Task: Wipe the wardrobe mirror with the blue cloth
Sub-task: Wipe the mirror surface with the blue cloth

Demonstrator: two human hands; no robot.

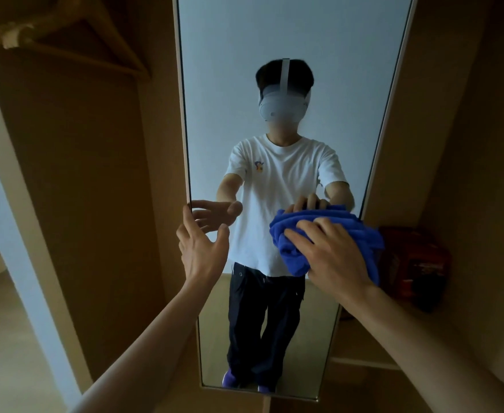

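A tall narrow wardrobe mirror [289, 40] stands straight ahead, reflecting a person in a white T-shirt and dark trousers. My right hand [331, 254] presses a bunched blue cloth [361, 234] flat against the glass near the mirror's right edge, at about mid height. My left hand [201, 248] is spread with fingers apart; its fingertips reach the mirror's left edge and hold nothing. Both hands and the cloth show again as reflections in the glass.
Wooden wardrobe panels flank the mirror. A wooden hanger [66, 34] hangs in the open compartment at upper left. A dark red box [414, 263] sits on a shelf to the right of the mirror. Light wood floor [3, 338] shows at lower left.
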